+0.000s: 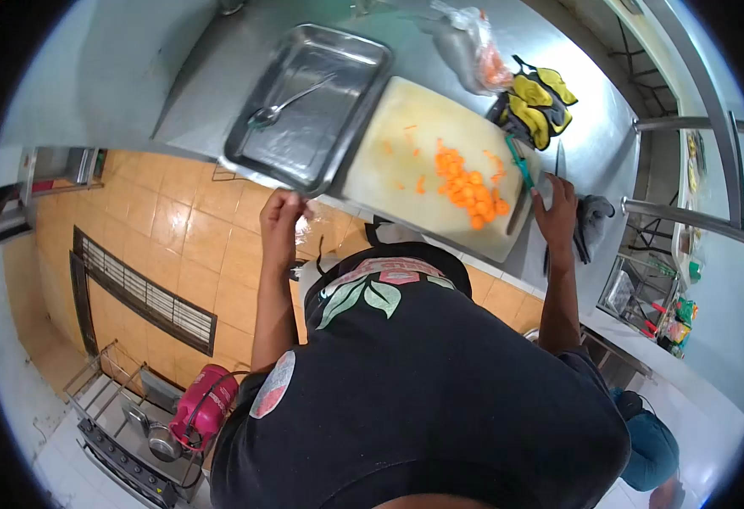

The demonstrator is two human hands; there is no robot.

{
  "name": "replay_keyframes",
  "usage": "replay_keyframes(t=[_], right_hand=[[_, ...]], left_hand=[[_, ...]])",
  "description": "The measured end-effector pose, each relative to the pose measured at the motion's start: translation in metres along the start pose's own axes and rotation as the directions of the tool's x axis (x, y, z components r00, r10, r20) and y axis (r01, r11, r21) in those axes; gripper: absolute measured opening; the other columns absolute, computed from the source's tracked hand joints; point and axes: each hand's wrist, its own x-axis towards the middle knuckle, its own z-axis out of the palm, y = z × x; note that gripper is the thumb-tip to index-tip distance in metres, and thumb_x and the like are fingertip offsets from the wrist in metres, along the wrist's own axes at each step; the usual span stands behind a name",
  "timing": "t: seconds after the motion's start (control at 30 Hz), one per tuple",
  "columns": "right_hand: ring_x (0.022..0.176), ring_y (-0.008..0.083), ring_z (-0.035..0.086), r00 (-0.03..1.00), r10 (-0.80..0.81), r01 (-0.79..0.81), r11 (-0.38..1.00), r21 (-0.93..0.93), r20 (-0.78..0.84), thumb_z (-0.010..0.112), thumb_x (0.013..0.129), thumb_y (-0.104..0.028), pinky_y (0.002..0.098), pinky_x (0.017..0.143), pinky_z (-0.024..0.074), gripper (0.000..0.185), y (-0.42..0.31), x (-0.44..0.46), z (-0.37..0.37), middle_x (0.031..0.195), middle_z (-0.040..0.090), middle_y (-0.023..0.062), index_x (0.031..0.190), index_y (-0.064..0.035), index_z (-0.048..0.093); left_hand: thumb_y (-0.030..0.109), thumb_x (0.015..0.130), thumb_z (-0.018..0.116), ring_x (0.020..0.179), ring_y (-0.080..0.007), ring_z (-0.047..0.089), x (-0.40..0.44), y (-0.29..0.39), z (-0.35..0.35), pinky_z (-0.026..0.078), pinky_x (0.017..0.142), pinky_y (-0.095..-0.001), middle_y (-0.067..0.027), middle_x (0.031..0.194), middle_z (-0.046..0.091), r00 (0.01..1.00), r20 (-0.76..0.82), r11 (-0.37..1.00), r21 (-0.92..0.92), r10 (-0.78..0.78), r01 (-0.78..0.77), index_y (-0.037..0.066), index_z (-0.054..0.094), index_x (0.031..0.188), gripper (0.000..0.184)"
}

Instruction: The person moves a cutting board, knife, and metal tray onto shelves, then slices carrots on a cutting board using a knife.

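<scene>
My left hand (281,210) has its fingers curled in by the near corner of a metal tray (249,170). Whether it touches the rim or pinches something small, I cannot tell. A spoon (291,102) lies in the tray. My right hand (558,208) is open, fingers stretched out, at the right edge of a white cutting board (397,114). Cut orange carrot pieces (469,191) are heaped on the board. Just beyond my right fingertips lies a green-handled tool (520,161). A narrow metal blade (561,157) shows beyond the same hand.
Behind the board are yellow-and-black gloves (533,106) and a plastic bag (478,51) with something orange inside. A grey cloth (594,222) sits right of my right hand. A pink gas cylinder (205,403) stands behind at left; another person (647,445) is behind at right.
</scene>
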Motion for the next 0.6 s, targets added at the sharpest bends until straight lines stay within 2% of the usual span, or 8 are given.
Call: replay_keyframes(t=[0.07,0.17,0.27,0.37,0.4,0.5,0.53,0.6], right_hand=[[0.107,0.0371,0.056,0.999,0.046,-0.046,0.999,0.026,-0.002,0.071,0.086,-0.023,0.0463,0.091,0.0441,0.039,0.025,-0.005,-0.002,0.113,0.059,0.0173,0.121,-0.0089,0.061],[0.104,0.0385,0.056,0.98,0.152,-0.157,0.987,-0.026,-0.127,0.07,0.087,-0.026,0.0473,0.09,0.0445,0.04,0.049,-0.016,-0.006,0.113,0.059,0.0189,0.12,-0.0057,0.06],[0.105,0.0396,0.056,0.96,0.259,-0.267,0.961,-0.069,-0.109,0.068,0.088,-0.028,0.0481,0.09,0.0441,0.042,0.065,-0.058,-0.008,0.113,0.058,0.0203,0.12,-0.0035,0.057],[0.104,0.0407,0.055,0.933,0.33,-0.35,0.925,-0.148,-0.143,0.068,0.089,-0.032,0.0488,0.09,0.0437,0.044,0.059,-0.103,0.006,0.112,0.058,0.0207,0.121,-0.0037,0.056],[0.104,0.0414,0.055,0.932,0.33,-0.354,0.919,-0.175,-0.149,0.067,0.09,-0.034,0.0494,0.089,0.0434,0.046,0.059,-0.112,0.008,0.11,0.057,0.0204,0.122,-0.0036,0.054],[0.1,0.0406,0.056,0.947,0.291,-0.313,0.933,-0.178,-0.14,0.067,0.09,-0.034,0.0491,0.086,0.0437,0.044,0.053,-0.116,0.003,0.108,0.057,0.0198,0.12,-0.003,0.055],[0.099,0.0404,0.056,0.94,0.328,-0.339,0.928,-0.154,-0.094,0.065,0.091,-0.032,0.0489,0.085,0.0437,0.042,0.05,-0.115,0.002,0.107,0.057,0.0199,0.119,-0.0025,0.055],[0.095,0.04,0.056,0.92,0.392,-0.39,0.915,-0.104,0.007,0.063,0.093,-0.03,0.0484,0.083,0.0436,0.038,0.045,-0.114,0.001,0.106,0.057,0.02,0.117,-0.0014,0.055]], left_hand=[[0.013,0.097,0.059,0.08,-0.0132,0.059,0.019,0.01,0.05,0.046,0.077,-0.0274,-0.0066,0.088,0.064,0.987,0.153,0.987,0.142,0.054,-0.076,0.0,0.062,0.096,0.014],[0.009,0.096,0.06,0.083,-0.0139,0.062,0.031,0.03,0.108,0.049,0.079,-0.028,-0.0067,0.09,0.065,0.959,0.271,0.977,0.169,0.079,-0.129,-0.001,0.063,0.097,0.011],[0.008,0.094,0.063,0.084,-0.0136,0.063,0.037,0.034,0.134,0.051,0.077,-0.0275,-0.0064,0.091,0.066,0.912,0.401,0.962,0.208,0.079,-0.175,0.0,0.064,0.1,0.01],[0.009,0.093,0.065,0.083,-0.0134,0.065,0.053,0.023,0.146,0.052,0.074,-0.0275,-0.0071,0.093,0.067,0.894,0.442,0.811,0.494,0.075,-0.313,0.001,0.065,0.103,0.013],[0.008,0.09,0.067,0.081,-0.0164,0.066,0.059,0.018,0.15,0.053,0.07,-0.0283,-0.0092,0.097,0.067,0.869,0.482,0.755,0.525,0.116,-0.392,0.003,0.065,0.105,0.016],[0.005,0.086,0.068,0.08,-0.0221,0.067,0.076,0.008,0.172,0.054,0.07,-0.03,-0.0111,0.099,0.067,0.805,0.589,0.656,0.58,0.073,-0.484,0.004,0.066,0.106,0.019],[0.005,0.084,0.068,0.082,-0.027,0.067,0.079,0.003,0.181,0.054,0.073,-0.0341,-0.0118,0.104,0.066,0.804,0.594,0.66,0.596,0.021,-0.458,0.007,0.066,0.108,0.024],[0.006,0.083,0.068,0.087,-0.0288,0.067,0.088,-0.008,0.191,0.054,0.076,-0.0365,-0.0111,0.106,0.065,0.816,0.577,0.57,0.684,-0.039,-0.455,0.007,0.066,0.109,0.026]])
